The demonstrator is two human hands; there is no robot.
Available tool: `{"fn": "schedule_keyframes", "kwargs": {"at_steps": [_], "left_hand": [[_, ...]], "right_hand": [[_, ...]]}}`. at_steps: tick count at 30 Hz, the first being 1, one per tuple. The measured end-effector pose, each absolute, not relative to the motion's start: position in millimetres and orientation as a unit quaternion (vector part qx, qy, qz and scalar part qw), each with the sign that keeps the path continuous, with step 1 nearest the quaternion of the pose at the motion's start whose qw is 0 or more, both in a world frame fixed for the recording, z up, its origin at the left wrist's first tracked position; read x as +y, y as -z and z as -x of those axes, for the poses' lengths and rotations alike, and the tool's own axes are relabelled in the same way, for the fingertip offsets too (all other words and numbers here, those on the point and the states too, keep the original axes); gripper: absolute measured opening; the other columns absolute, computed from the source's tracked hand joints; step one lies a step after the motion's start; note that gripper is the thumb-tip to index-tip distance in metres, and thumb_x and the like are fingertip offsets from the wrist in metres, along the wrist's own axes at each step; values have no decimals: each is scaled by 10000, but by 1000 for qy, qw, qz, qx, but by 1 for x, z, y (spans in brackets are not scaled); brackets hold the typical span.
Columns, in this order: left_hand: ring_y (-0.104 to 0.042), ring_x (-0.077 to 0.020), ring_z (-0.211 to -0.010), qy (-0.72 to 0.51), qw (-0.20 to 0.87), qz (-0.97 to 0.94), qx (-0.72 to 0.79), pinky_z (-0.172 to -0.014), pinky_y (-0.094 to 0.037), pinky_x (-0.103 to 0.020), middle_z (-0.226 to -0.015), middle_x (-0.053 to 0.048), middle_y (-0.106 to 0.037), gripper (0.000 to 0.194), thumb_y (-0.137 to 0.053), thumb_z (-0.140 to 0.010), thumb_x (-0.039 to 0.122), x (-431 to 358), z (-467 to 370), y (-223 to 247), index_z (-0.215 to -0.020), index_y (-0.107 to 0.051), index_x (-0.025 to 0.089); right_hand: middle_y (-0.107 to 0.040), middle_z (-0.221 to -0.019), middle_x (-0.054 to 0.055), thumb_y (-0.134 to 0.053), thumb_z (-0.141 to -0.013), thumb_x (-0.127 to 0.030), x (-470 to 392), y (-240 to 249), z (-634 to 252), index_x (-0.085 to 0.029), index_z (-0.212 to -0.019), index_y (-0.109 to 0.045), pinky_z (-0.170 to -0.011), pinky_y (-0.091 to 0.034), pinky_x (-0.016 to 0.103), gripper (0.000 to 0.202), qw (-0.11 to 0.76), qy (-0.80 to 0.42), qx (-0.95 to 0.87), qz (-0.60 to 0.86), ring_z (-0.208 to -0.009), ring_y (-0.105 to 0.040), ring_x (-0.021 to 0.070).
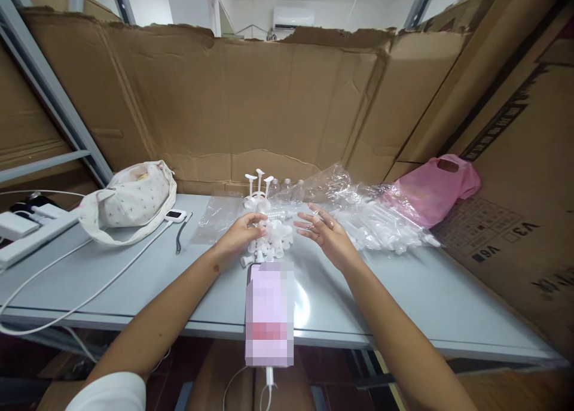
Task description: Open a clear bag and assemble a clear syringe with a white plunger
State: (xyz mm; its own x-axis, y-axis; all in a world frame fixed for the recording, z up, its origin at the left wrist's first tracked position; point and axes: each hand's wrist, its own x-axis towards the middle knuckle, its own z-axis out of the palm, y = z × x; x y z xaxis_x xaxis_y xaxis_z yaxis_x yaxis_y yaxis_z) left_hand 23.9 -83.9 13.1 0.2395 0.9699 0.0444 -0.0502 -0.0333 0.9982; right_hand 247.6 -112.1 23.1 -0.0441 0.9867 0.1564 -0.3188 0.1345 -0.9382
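Small white plastic caps [271, 240] piled on table [403, 291], left hand [242, 231] curled over pile, touching caps, right hand [325, 231] open, fingers spread, just beside, clear bags [359, 210] behind.

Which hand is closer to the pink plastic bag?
Right. The right hand hovers open by the clear bags, apart from the pink plastic bag. The left hand is farther off, at the small white parts.

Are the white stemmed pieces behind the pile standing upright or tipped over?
Upright. The three white stemmed pieces stand with their stems vertical and flat tops up, just beyond the pile of small white parts.
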Motion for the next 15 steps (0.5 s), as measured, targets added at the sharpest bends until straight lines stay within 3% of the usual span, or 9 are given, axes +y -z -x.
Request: {"fn": "schedule_keyframes", "kwargs": {"at_steps": [3, 7, 15], "left_hand": [[-606, -142, -784, -427, 449, -637, 458, -695, -471, -254, -967, -37, -624, 276, -657, -700, 183, -78, -21, -7, -976, -645, 193], [-587, -167, -762, -404, 332, -697, 490, -677, -445, -263, -876, -25, -652, 192, -590, -727, 216, -73, -18, -1, -902, -670, 212], [-590, -184, -702, -378, 264, -741, 488, -686, -438, -291, -859, -17, -684, 201, -566, -729, 255, -74, -14, 1, -894, -679, 238]], "right_hand": [[-661, -1122, 74, -684, -775, -371, -110, -21, -250, -246, -1205, -525, -936, -512, 438, 475, 600, -550, -462, 352, -967, -670, 227], [-675, -1096, 68, -675, -776, -376, -108, -21, -252, -252, -1217, -528, -932, -517, 437, 481, 608, -533, -467, 358, -932, -678, 215], [-668, -1104, 66, -669, -773, -378, -106, -23, -256, -263, -1237, -530, -905, -531, 418, 498, 608, -520, -474, 368, -935, -672, 210]]}}
